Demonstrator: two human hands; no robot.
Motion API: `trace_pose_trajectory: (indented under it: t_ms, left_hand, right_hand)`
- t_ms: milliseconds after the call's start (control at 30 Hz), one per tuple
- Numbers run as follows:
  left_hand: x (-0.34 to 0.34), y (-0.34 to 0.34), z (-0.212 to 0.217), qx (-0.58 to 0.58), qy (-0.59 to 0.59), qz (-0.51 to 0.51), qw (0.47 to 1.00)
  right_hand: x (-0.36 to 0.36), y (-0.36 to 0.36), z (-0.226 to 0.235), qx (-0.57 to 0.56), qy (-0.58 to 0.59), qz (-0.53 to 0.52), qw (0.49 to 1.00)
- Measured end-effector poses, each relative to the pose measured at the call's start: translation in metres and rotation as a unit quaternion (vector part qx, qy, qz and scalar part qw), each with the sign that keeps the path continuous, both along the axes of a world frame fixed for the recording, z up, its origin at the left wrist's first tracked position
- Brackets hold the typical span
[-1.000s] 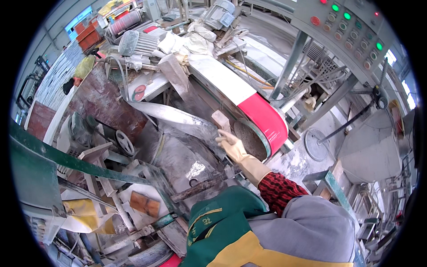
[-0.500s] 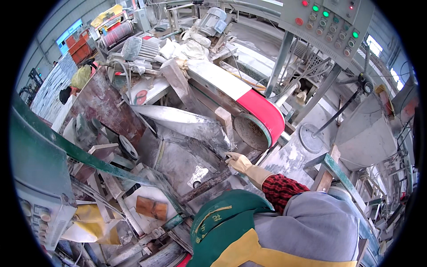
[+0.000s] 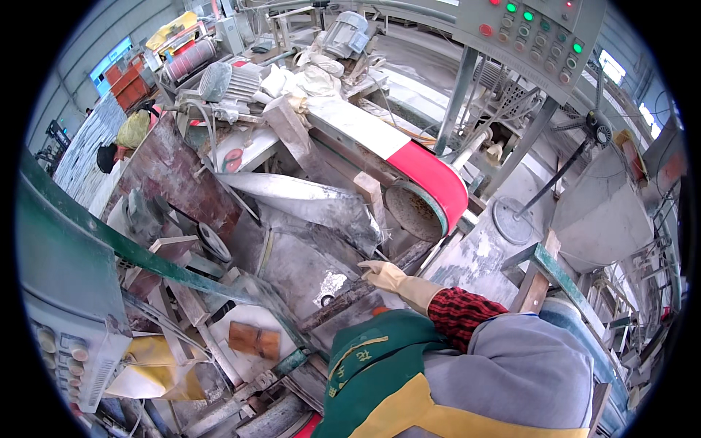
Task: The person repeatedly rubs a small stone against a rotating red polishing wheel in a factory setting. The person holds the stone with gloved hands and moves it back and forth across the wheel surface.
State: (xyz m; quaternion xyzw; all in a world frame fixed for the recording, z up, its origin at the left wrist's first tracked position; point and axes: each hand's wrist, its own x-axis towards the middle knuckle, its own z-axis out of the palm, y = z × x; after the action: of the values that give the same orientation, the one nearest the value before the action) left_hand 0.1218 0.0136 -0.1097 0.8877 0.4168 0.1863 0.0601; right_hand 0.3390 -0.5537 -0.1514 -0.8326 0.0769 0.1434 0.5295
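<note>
My right hand (image 3: 392, 280), in a cream rubber glove with a red-and-black checked cuff, reaches leftward with its fingers stretched out and nothing visible in them. Its fingertips hover near a dirty grey panel (image 3: 296, 266); contact cannot be made out. A white glossy patch (image 3: 332, 283) lies on that panel, beside a small dark round spot. Just beyond the fingers hangs the crumpled end of a grey-white curved sheet (image 3: 307, 201). To the hand's far side is a belt (image 3: 431, 179), white and red, curving round a dusty roller end (image 3: 415, 210). My left hand is out of the picture.
A dusty rail (image 3: 339, 303) runs below my hand. At left, a green bar (image 3: 168, 269) crosses over a knobbed control box (image 3: 77, 358). A lit button panel (image 3: 529, 40) stands at upper right, near a black fan (image 3: 599, 133). An orange-brown block (image 3: 253, 340) lies at lower left.
My right hand has moved slightly left and down, away from the end of the curved sheet. A small orange spot now shows beside my green apron.
</note>
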Motion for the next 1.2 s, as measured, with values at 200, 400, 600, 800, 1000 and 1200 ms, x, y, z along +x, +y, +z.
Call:
trace_pose_trajectory:
  t_ms: [200, 400, 600, 800, 1000, 1200]
  left_hand:
    - [0.004, -0.001, 0.001, -0.013, 0.003, 0.004, 1.000]
    - [0.003, -0.003, 0.004, -0.024, 0.005, 0.017, 1.000]
    - [0.005, -0.006, 0.009, -0.033, 0.013, 0.024, 0.999]
    - [-0.018, -0.018, 0.019, -0.046, 0.002, 0.063, 0.997]
    - [-0.058, -0.050, 0.054, -0.137, -0.099, 0.116, 0.979]
    - [-0.007, -0.156, 0.113, -0.287, -0.246, 0.045, 0.925]
  right_hand:
    - [-0.017, -0.024, -0.007, -0.025, 0.006, -0.018, 0.999]
    - [-0.024, -0.032, 0.015, -0.070, 0.047, -0.019, 0.996]
    - [-0.021, -0.029, -0.010, -0.042, 0.050, -0.001, 0.998]
    - [-0.002, -0.004, -0.016, -0.100, 0.026, 0.067, 0.992]
    - [0.019, 0.020, -0.022, 0.057, 0.057, 0.104, 0.991]
    - [0.031, 0.076, 0.053, 0.214, 0.149, 0.201, 0.944]
